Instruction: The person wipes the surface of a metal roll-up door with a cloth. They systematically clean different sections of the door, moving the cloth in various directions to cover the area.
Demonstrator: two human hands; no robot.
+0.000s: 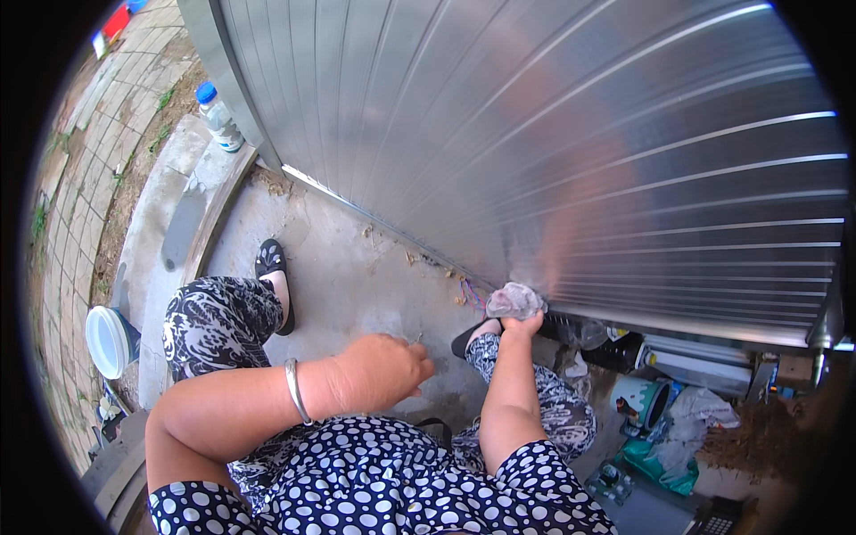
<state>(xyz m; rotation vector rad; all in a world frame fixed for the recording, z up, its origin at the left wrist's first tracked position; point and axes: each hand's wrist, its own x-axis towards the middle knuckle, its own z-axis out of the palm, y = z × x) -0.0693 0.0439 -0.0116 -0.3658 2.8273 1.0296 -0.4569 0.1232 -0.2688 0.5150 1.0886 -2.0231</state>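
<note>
My right hand (524, 325) grips a bunched, greyish-pink rag (515, 301) and holds it against the foot of the ribbed metal door (428, 134). Its fingers are mostly hidden behind the cloth. My left hand (388, 367), with a silver bangle on the wrist, hangs in front of my body with its fingers curled in; nothing shows in it. The door leans across the upper right, and its lower edge runs close above my right shoe (465, 341).
A clear bottle with a blue cap (217, 116) stands on the step at upper left. Beside the step sits a white-lidded bucket (109, 343). At lower right lie a tipped teal-and-white can (640, 401), plastic bags (700, 419) and a dark handset (720, 517). Paving stretches along the left.
</note>
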